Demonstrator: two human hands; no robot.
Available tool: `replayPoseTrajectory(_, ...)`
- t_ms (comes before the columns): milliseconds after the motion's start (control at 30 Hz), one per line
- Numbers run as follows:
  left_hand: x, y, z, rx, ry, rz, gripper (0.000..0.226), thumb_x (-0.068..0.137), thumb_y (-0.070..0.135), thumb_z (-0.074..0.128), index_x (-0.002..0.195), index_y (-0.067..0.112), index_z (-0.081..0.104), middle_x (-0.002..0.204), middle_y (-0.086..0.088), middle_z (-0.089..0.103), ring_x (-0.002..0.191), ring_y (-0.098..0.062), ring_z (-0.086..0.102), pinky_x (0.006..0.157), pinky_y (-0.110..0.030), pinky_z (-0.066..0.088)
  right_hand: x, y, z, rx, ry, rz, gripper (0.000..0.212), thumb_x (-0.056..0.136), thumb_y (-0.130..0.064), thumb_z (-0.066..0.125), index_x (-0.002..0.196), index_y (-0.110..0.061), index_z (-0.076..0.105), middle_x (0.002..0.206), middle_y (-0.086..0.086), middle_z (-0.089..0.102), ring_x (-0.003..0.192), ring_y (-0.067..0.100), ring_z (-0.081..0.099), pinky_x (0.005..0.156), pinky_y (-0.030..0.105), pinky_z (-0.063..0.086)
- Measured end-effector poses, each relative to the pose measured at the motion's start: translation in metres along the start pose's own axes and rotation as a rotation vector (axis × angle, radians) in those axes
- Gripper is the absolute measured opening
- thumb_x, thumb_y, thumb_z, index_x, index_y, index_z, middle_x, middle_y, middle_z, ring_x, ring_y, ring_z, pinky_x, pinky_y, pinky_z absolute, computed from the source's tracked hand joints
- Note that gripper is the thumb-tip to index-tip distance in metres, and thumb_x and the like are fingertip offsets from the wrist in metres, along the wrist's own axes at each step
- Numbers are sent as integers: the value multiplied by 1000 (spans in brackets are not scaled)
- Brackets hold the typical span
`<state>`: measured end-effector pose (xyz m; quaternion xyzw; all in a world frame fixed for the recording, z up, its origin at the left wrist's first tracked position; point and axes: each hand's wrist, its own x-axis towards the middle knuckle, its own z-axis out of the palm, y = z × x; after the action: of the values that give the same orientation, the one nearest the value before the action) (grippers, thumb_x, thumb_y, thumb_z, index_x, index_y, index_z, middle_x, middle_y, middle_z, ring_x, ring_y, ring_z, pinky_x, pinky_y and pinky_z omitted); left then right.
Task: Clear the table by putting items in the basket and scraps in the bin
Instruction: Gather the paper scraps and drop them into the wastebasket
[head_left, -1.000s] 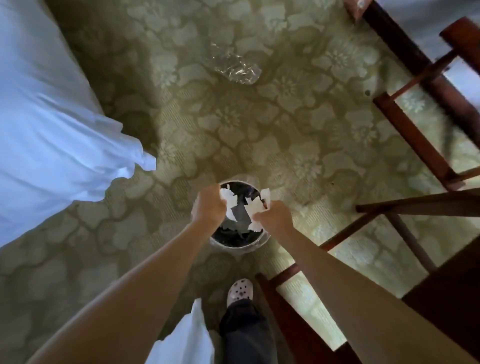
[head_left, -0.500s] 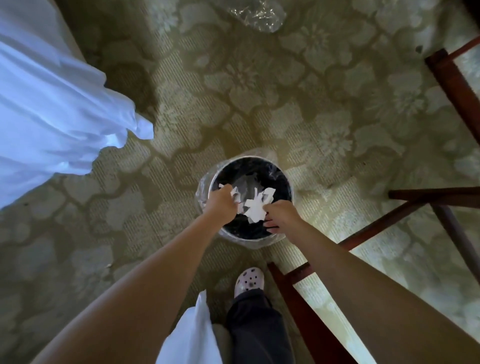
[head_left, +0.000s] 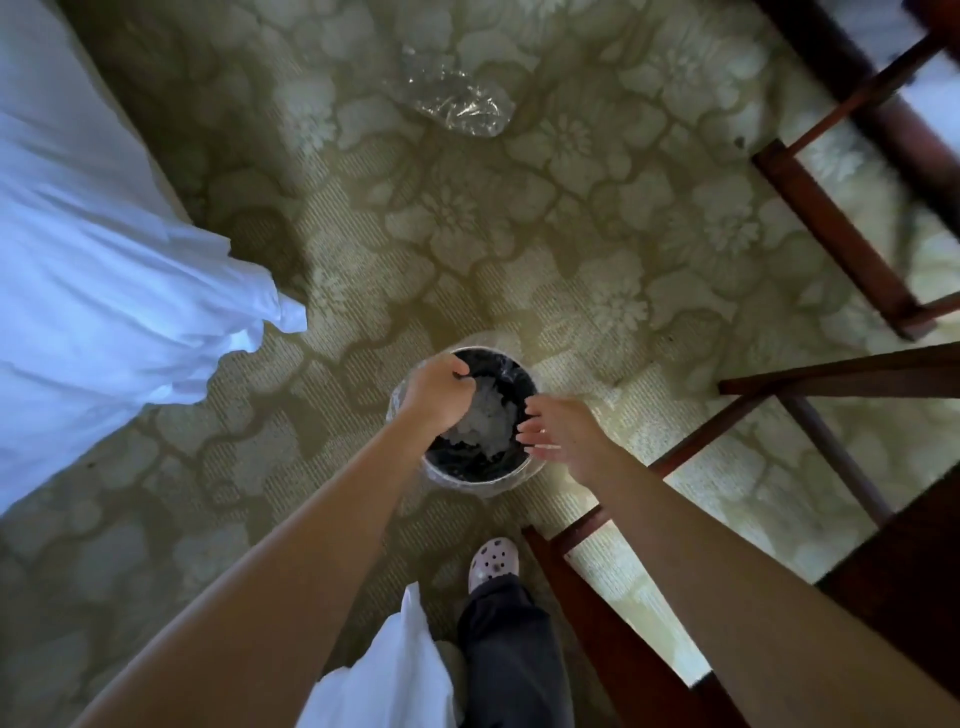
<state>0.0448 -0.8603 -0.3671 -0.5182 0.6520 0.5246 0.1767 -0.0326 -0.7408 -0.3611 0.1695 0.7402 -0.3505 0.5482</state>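
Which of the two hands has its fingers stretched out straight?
The right hand, at the right edge of the bin: its fingers lie straight and spread, while the left hand is curled over the white scraps.

The left hand (head_left: 434, 392) covers the bin's (head_left: 483, 483) rim at nine o'clock, fingertips curled out of sight; whether they pinch anything, I can't tell. The scraps (head_left: 485, 415) are a white blur. At three o'clock the chair (head_left: 831, 218) runs off the edge.
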Motion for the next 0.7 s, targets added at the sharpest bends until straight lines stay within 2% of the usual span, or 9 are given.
replayPoseTrajectory(133,-66,62,-10,-90,32,150,23,91,12,49,110,8,61,114,-17,64,102,-33,62,96,-47,50,-80,-23,-42,191,31,-105,11,92,-14,50,93,-4,55,72,6,57,62,14,56,60,24,50)
replayPoseTrajectory(200,-104,94,-9,-160,40,210,14,91,11,50,96,17,61,111,-17,65,92,-29,62,94,-46,50,-125,-29,-67,301,32,-152,14,93,-12,50,81,-7,55,74,6,58,64,15,58,64,25,50)
replayPoseTrajectory(267,-147,126,-1,-189,44,287,12,92,12,49,95,17,60,108,-11,66,90,-24,64,93,-45,51,-171,-27,-96,387,53,-211,18,93,-11,51,76,-9,57,73,6,60,65,16,58,64,25,49)
replayPoseTrajectory(400,-249,174,32,-133,-3,473,21,91,12,49,108,11,61,113,-5,64,103,-20,63,97,-39,50,-258,2,-162,469,104,-383,12,93,-12,49,91,-7,59,80,13,54,71,23,51,61,23,47)
replayPoseTrajectory(467,-297,188,54,-119,-75,533,18,91,11,49,105,13,60,112,-6,64,102,-20,63,97,-38,50,-298,27,-197,516,182,-455,10,93,-13,50,90,-9,59,79,10,59,72,19,57,64,21,51)
replayPoseTrajectory(500,-320,192,66,-111,-100,561,16,92,10,48,102,15,60,110,-7,65,100,-21,64,96,-38,50,-316,41,-213,544,219,-483,12,93,-12,50,83,-10,57,77,9,59,69,17,58,65,21,51)
replayPoseTrajectory(567,-358,197,93,-116,-139,611,16,93,6,47,101,12,60,105,-10,64,93,-22,63,92,-37,50,-347,73,-243,589,297,-540,20,93,-7,49,74,-12,52,71,11,55,56,10,57,55,16,47)
replayPoseTrajectory(633,-391,201,120,-87,-183,638,20,93,1,44,106,2,59,102,-12,62,88,-21,61,86,-33,48,-370,107,-270,614,405,-558,15,92,-4,50,79,-10,54,72,9,58,44,1,59,47,11,46)
replayPoseTrajectory(700,-430,203,162,-20,-254,687,20,91,-1,45,103,0,60,98,-13,61,86,-22,60,83,-33,46,-398,154,-303,640,516,-570,18,91,-1,50,76,-11,55,75,10,61,44,0,59,46,10,45)
